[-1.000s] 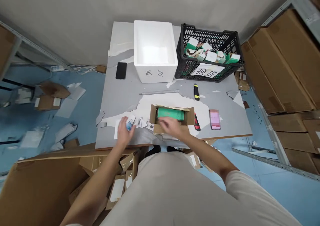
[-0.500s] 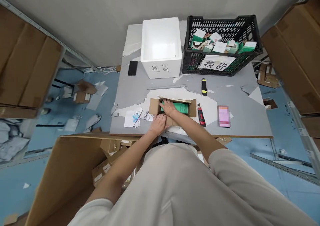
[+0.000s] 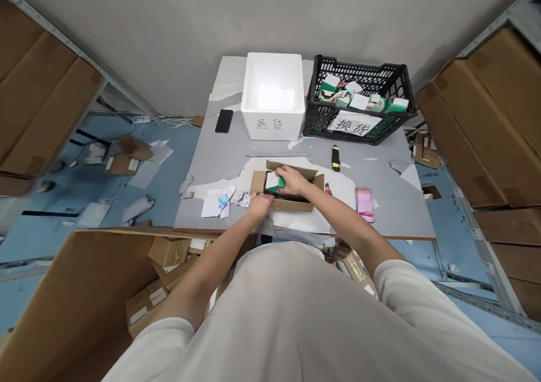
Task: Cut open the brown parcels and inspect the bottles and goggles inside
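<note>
An open cardboard box (image 3: 296,205) lies near the table's front edge with its flaps spread. My right hand (image 3: 291,180) grips a green and white box (image 3: 274,182), whose white end is tilted up at the left inside the cardboard box. At the cardboard box's front left corner, my left hand (image 3: 260,205) presses on the cardboard with its fingers together. Crumpled paper (image 3: 240,198) and a printed sheet (image 3: 217,201) lie left of it. The red cutter (image 3: 328,189) is mostly hidden behind my right forearm.
A white foam bin (image 3: 273,125) and a black crate (image 3: 342,134) of green and white boxes stand at the table's back. A black phone (image 3: 224,121), a yellow-black cutter (image 3: 335,158) and a pink-screened phone (image 3: 364,204) lie around. A large carton (image 3: 84,292) stands below left.
The green box's left end has come up with my right hand on it. My left hand stays at the cardboard box's front left. The whole view has shifted.
</note>
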